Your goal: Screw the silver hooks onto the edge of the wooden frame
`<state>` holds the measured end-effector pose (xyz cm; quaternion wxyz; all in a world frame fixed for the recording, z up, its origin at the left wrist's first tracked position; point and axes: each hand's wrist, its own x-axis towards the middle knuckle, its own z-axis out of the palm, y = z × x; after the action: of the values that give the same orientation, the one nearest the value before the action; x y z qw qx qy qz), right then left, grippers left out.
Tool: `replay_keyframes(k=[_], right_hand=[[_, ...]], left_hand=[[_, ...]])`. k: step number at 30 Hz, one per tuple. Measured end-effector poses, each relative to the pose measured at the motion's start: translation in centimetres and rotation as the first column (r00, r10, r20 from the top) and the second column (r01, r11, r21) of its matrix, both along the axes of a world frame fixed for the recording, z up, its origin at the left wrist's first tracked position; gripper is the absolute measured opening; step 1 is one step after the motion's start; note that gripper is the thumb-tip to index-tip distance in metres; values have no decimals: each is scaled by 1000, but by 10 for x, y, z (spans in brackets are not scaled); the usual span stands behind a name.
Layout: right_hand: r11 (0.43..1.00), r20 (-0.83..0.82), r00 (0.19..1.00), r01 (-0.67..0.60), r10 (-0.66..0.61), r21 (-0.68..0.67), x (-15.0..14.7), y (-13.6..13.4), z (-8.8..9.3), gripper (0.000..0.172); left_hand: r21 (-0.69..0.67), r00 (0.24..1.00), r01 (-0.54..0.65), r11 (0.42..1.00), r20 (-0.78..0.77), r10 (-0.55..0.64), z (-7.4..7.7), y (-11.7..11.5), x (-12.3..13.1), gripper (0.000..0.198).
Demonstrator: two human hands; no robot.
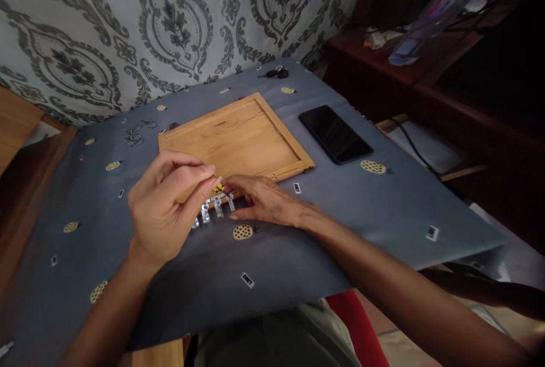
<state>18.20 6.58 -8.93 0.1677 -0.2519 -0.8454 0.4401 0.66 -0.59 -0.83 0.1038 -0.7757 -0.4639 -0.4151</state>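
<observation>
A wooden framed panel lies flat on the cloth. Along its near edge sits a metal hook rail with several silvery hooks. My left hand is over the panel's near-left corner, thumb and forefinger pinched together; what lies between the fingertips is too small to make out. Just below those fingertips is a small yellow and black piece. My right hand is at the rail's right end, fingers and thumb curled around the last hook. Its fingertips are partly hidden.
The table wears a grey-blue cloth with pineapple prints. A black phone lies right of the panel, keys behind it, and thin metal rings to the left. A clear bottle stands on dark red furniture at the right.
</observation>
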Motion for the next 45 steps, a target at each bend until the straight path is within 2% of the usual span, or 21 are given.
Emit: replay_keyframes(k=[8, 19, 23, 30, 36, 45], right_hand=[[1000, 13, 1000, 16, -16, 9, 0, 0, -3, 54], [1000, 2, 1000, 12, -12, 23, 0, 0, -2, 47], [1000, -4, 1000, 12, -12, 13, 0, 0, -3, 46], [1000, -7, 1000, 0, 1, 11, 0, 1, -2, 53], [1000, -5, 1000, 2, -2, 17, 0, 1, -2, 47], [999, 8, 1000, 18, -19, 43, -1, 0, -3, 48]], left_hand=[[-29, 1000, 8, 1000, 10, -8, 4, -3, 3, 20], [-106, 999, 14, 994, 49, -9, 4, -2, -4, 22], [-107, 997, 16, 994, 83, -8, 1, -1, -3, 25], [-63, 999, -2, 998, 51, 5, 0, -1, 0, 18], [-99, 998, 2, 995, 56, 4, 2, -4, -1, 21], [-128, 997, 56, 990, 54, -49, 5, -2, -4, 16]])
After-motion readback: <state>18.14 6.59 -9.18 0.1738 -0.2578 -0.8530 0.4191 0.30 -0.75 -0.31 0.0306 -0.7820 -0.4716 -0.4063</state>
